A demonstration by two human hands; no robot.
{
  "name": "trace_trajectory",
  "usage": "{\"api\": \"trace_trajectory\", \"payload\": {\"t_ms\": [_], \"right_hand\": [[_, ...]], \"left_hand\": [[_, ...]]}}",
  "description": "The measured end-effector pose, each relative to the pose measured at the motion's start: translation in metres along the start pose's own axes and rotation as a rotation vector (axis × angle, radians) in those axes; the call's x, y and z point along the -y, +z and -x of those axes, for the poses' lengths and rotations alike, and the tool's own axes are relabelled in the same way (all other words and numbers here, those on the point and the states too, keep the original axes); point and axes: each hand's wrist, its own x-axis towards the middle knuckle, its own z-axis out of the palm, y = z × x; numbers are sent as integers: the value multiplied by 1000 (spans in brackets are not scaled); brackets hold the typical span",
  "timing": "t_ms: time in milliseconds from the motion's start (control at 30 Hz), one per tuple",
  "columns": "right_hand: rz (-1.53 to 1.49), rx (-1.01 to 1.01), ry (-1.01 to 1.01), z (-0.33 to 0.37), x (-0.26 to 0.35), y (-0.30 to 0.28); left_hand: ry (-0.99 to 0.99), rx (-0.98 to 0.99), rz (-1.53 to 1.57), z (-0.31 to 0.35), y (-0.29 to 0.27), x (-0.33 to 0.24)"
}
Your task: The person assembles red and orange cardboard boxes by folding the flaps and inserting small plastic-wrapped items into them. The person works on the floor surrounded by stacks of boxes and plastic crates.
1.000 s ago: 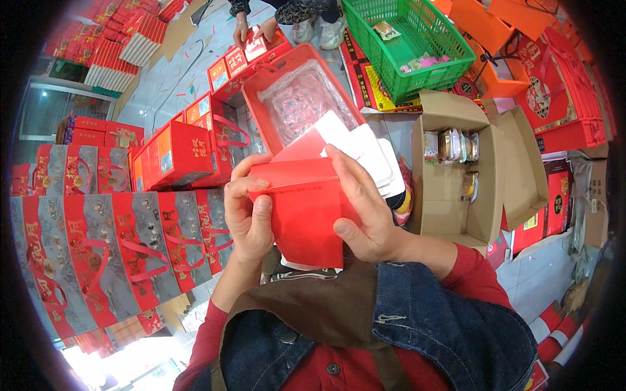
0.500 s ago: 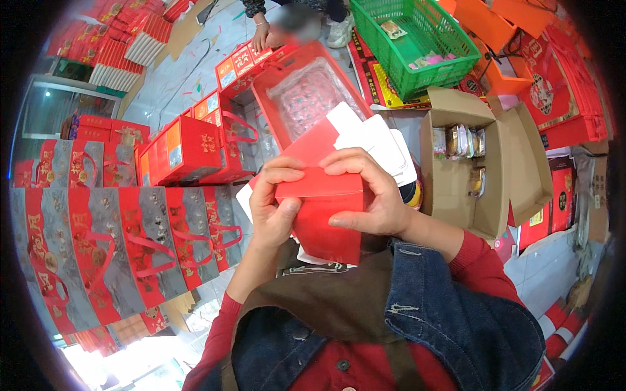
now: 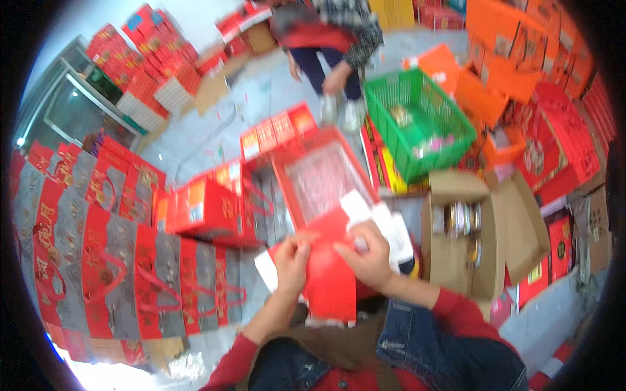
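A red cardboard piece (image 3: pixel 331 287), perhaps a folding box blank, is held upright in front of my body. My left hand (image 3: pixel 291 264) has its thumb and fingers closed on the upper left edge. At the upper right, my right hand (image 3: pixel 368 259) grips it with bent fingers, slightly blurred. More red card lies just behind my fingers, and white cut card sheets (image 3: pixel 385 228) fan out beside my right hand. Beyond them stands a red crate (image 3: pixel 285 186) lined with clear plastic; its contents are too blurred to name.
Red and grey gift bags (image 3: pixel 107 274) stand in rows at left, by red boxes (image 3: pixel 208 208). A green basket (image 3: pixel 417 159) and an open brown carton (image 3: pixel 450 264) with packaged items are at right. Orange boxes (image 3: pixel 502 39) pile behind. Another person (image 3: pixel 332 49) stands bent at the back.
The view has tilted upward, bringing more of the back into sight. My hands have changed their hold on the red card, with fingertips now pinching its upper edges. The other person's hand has left the red boxes.
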Motion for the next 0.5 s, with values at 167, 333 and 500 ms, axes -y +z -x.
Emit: {"api": "trace_trajectory", "payload": {"t_ms": [167,333,500], "right_hand": [[68,-401,-56,-42,-39,-77],[737,-328,347,4,-229,-210],[984,-336,896,63,-326,-250]], "left_hand": [[-177,-268,187,-16,-20,24],[-300,-253,214,-19,-37,22],[-403,-191,278,-26,-33,27]]}}
